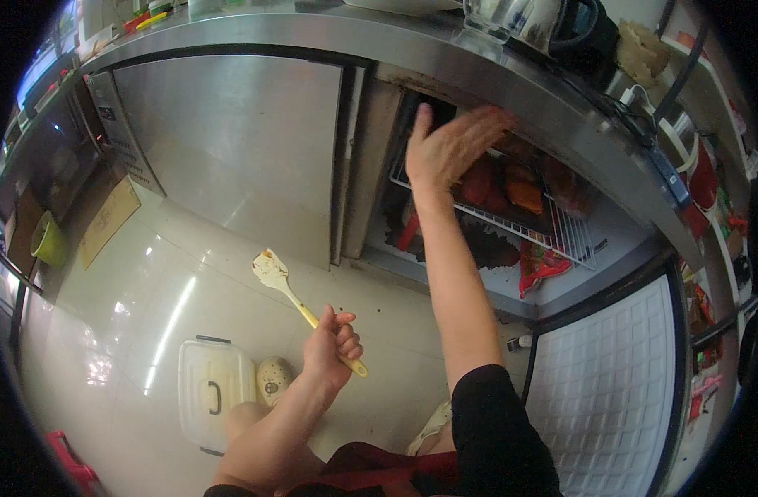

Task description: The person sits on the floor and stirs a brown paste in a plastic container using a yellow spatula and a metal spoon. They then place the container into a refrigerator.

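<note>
My left hand (334,345) is closed round the yellow handle of a spatula (271,271), whose pale blade carries reddish smears. My right hand (450,146) reaches into an undercounter fridge (379,155), its fingers spread and slightly blurred. Nothing shows in its palm. Below and beside it, reddish-brown wrapped food (487,183) and an orange piece (523,189) lie on a white wire shelf (521,233). Whether the fingertips touch anything cannot be told. Beneath the shelf are a red packet (540,267) and dark, ragged-edged stuff (478,245).
The fridge's white inner door (605,379) stands swung out at right. A steel counter (279,31) overhangs the opening, with a glass jug (515,18) on it. A lidded clear plastic box (212,391) sits on the floor beside my shoe (274,376). Cardboard (110,220) lies at left.
</note>
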Demonstrator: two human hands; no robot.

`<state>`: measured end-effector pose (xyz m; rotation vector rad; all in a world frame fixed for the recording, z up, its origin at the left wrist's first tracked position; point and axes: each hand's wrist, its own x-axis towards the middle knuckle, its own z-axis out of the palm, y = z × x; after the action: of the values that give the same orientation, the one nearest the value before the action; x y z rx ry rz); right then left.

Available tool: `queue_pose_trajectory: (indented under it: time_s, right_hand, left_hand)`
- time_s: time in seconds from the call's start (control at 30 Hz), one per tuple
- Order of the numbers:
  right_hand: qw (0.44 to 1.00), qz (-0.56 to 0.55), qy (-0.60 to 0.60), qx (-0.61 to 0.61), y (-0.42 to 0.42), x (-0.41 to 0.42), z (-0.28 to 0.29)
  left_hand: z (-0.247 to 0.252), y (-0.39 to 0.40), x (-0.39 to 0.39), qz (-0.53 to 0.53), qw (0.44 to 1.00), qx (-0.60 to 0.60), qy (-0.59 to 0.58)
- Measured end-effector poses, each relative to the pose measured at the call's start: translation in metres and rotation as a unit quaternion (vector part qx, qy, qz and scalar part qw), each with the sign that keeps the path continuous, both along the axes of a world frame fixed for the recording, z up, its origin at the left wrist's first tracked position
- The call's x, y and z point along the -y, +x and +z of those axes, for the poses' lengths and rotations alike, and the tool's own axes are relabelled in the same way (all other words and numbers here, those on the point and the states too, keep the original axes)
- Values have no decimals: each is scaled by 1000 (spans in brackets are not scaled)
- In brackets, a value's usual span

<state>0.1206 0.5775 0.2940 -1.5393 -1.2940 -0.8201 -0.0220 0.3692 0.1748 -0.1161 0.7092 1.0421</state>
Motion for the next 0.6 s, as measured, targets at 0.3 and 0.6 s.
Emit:
queue_pose_trajectory:
  time_s: [0.3, 0.6]
  right_hand:
    - [995, 68, -43, 54, -34, -12, -5]
    - [928, 280, -146, 198, -16, 23, -31]
  left_hand:
    - [-4, 12, 3, 1, 1000, -3, 6]
    - [-6, 15, 8, 12, 999, 10, 28]
